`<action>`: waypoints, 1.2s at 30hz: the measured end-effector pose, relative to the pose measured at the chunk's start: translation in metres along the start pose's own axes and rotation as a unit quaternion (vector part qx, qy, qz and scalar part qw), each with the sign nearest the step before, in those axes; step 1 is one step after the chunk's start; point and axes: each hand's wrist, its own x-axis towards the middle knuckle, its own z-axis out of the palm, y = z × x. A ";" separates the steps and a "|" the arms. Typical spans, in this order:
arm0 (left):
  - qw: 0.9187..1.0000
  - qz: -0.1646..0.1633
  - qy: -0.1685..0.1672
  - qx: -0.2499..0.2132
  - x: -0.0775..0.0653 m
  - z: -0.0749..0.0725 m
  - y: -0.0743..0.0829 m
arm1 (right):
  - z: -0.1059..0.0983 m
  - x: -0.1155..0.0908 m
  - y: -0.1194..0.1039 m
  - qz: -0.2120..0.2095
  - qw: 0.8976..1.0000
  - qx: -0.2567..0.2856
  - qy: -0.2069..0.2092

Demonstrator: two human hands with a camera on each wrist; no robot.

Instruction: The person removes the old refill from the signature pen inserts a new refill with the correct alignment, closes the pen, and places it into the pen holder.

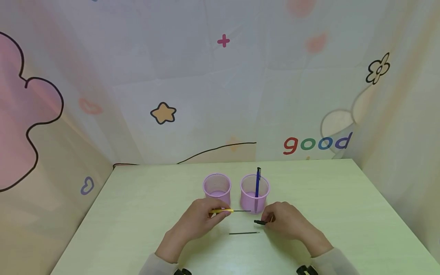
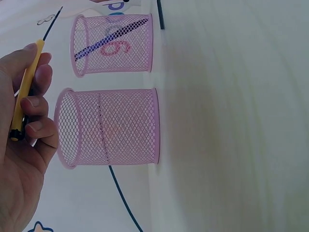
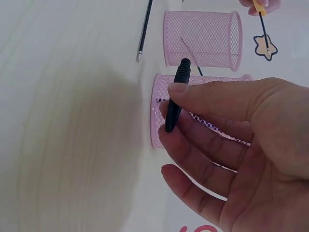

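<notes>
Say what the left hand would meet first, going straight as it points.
Probably the right hand: in the head view, the left hand and its yellow pen point toward it. Depth is unclear, so the cup holding the blue pen might come first.

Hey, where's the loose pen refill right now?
In the head view, the loose pen refill lies on the tabletop, below center, between the left hand and right hand, just below the black pen tip in the image.
</notes>
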 end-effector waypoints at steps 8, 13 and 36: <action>1.000 -0.003 0.001 -0.005 -0.002 0.000 -0.001 | -0.006 -0.003 -0.005 -0.003 1.000 0.008 -0.003; 1.000 -0.011 -0.003 -0.007 -0.002 -0.002 0.000 | -0.011 -0.003 -0.010 0.001 1.000 0.007 0.002; 1.000 -0.011 -0.002 0.001 -0.004 -0.001 -0.004 | -0.030 -0.010 -0.024 -0.024 0.999 0.009 0.034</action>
